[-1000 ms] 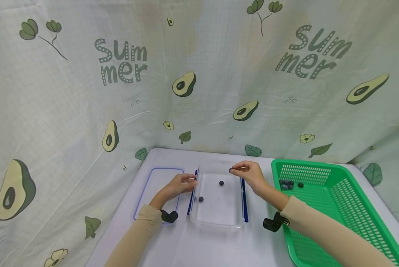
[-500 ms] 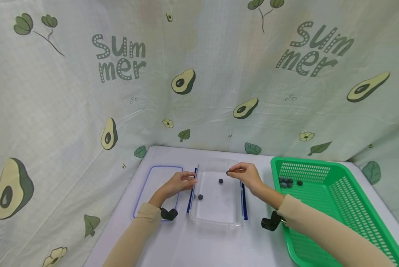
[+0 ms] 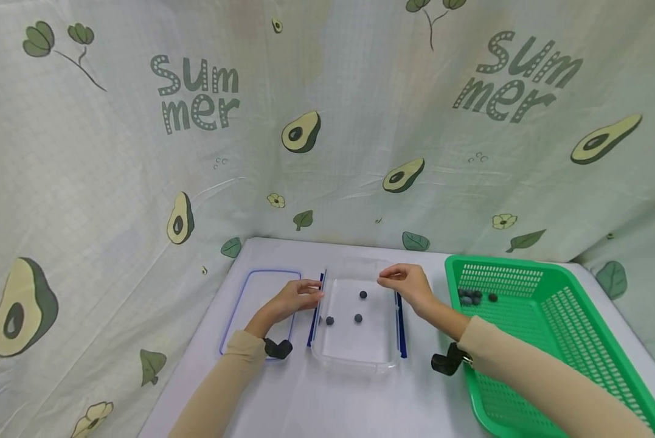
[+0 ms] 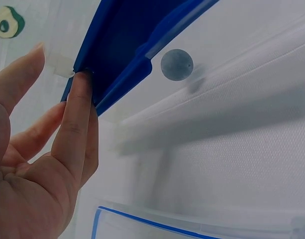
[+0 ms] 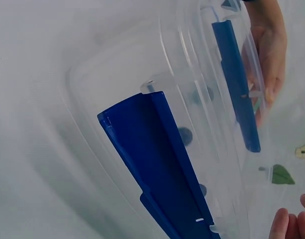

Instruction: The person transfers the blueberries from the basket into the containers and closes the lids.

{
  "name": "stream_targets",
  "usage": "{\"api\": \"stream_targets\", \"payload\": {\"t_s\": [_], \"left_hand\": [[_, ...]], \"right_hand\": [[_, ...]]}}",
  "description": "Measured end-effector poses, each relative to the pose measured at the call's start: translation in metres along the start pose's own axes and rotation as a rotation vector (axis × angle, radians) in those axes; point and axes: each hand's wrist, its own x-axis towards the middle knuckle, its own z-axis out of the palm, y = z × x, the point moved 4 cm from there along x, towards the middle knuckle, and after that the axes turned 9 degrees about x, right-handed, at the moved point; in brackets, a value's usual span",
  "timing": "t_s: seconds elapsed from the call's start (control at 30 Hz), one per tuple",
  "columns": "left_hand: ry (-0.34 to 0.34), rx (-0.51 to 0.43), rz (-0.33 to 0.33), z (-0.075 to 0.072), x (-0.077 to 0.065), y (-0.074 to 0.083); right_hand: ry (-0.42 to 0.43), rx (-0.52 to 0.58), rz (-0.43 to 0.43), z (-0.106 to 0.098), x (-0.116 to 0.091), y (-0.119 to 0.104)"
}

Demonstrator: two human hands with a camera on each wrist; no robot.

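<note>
A clear plastic container [image 3: 354, 366] stands in the middle of the table with three blueberries on its floor: a far one [image 3: 363, 294], a left one [image 3: 329, 320] and a middle one [image 3: 358, 318]. At its left side my left hand [image 3: 294, 297] has its fingers extended; in the left wrist view a fingertip touches the blue latch [image 4: 137, 40], the thumb held apart. My right hand [image 3: 409, 286] hovers over the far right rim, its thumb and index finger close together and no berry visible at them. Its fingertips [image 5: 279, 226] barely enter the right wrist view.
A green perforated basket [image 3: 535, 340] stands on the right, with several blueberries [image 3: 469, 299] in its far left corner. Left of the container lies a flat clear lid [image 3: 261, 298] with a blue edge, partly behind the left hand. A printed curtain rises behind the table.
The blueberry that my right hand pinched has been let go and now lies in the container, near its middle. My right hand has risen slightly. The left hand stays at the latch.
</note>
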Motion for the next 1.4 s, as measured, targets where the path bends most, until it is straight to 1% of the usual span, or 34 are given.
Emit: {"api": "stream_targets", "payload": {"t_s": [0.17,0.33,0.47,0.53,0.7,0.8,1.0,1.13,1.2,1.4], "left_hand": [[0.001,-0.007,-0.005,0.001,0.000,0.001],[0.006,0.004,-0.009,0.001,0.000,0.001],[0.006,0.007,-0.006,0.001,-0.001,0.000],[0.003,0.008,-0.005,0.001,-0.002,0.000],[-0.005,-0.001,-0.005,0.001,-0.003,0.001],[-0.006,-0.004,-0.003,0.001,-0.003,0.002],[0.004,0.000,-0.010,-0.001,0.000,0.004],[-0.001,0.001,-0.014,-0.001,0.002,0.004],[-0.004,0.005,-0.015,-0.001,0.002,0.003],[0.001,-0.012,-0.014,-0.001,0.000,0.002]], "right_hand": [[0.020,0.012,-0.013,-0.012,0.001,-0.004],[0.039,0.066,-0.044,-0.028,0.001,-0.010],[0.059,0.097,-0.056,-0.044,0.001,-0.012],[0.071,0.110,-0.048,-0.052,0.001,-0.012],[0.122,0.145,-0.029,-0.075,-0.001,-0.011],[0.148,0.166,-0.038,-0.088,-0.002,-0.010],[0.148,0.254,-0.055,-0.112,-0.007,-0.010],[0.160,0.240,-0.046,-0.127,-0.011,-0.007],[0.174,0.211,-0.045,-0.133,-0.012,-0.004],[0.232,0.214,-0.043,-0.145,-0.015,0.009]]}}
